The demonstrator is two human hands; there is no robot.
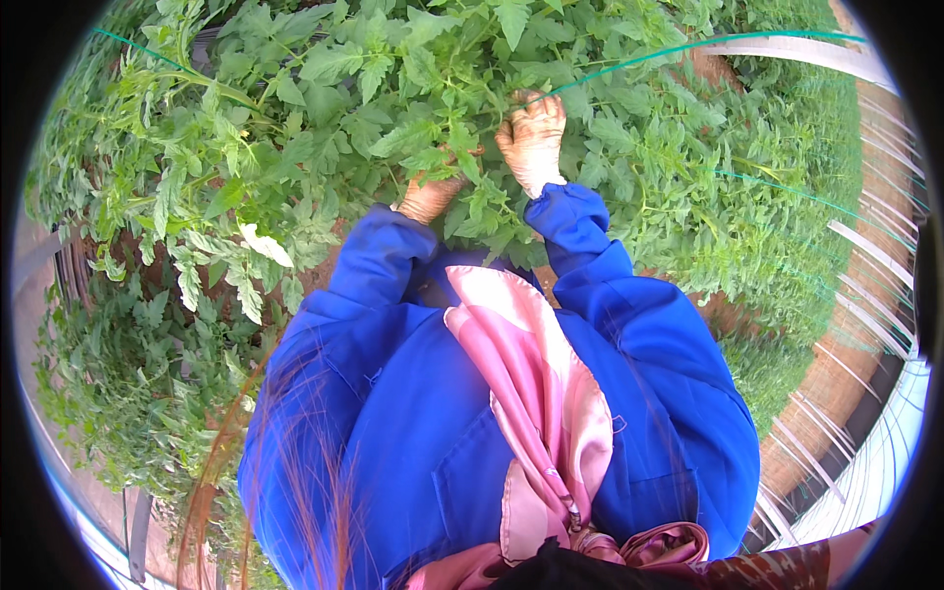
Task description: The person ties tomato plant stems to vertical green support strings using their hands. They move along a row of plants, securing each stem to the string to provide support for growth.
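Leafy tomato plants [413,81] fill the space before me. My right hand [535,136], in a thin soiled glove, is closed around a green twine [634,68] beside a plant stem; the twine runs from it to the upper right. Lower and to the left, my left hand [431,193] reaches in among the leaves. Foliage hides most of its fingers, so what they hold cannot be made out. Both hands are close together, in front of my blue jacket.
More tomato rows spread left and right, with another green twine [785,188] on the right. Pale strips [874,254] and a brown soil path [833,361] curve along the right. A grey post [139,535] stands at lower left.
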